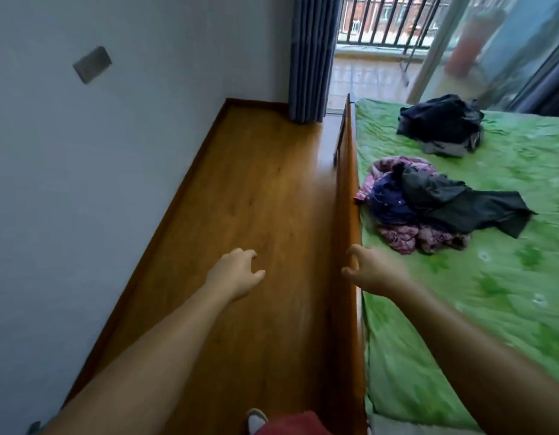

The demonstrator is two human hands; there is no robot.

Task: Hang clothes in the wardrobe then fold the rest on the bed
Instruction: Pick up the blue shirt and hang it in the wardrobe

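Note:
A heap of clothes (428, 205) in pink, purple and dark grey lies on the green bed sheet (507, 293), close to the bed's left side. Farther back a second pile of dark clothes (443, 125) sits on the same sheet. My left hand (236, 273) hangs over the wooden floor with loosely curled fingers and holds nothing. My right hand (370, 270) is stretched out above the bed's wooden side board (347, 189), fingers curled, empty, short of the nearer heap. No wardrobe is in view.
A strip of wooden floor (240, 199) runs between the grey wall (83, 167) and the bed. A blue curtain (312, 58) hangs at the far end beside an open balcony door (375, 70) with railings. My shoe (256, 419) shows at the bottom.

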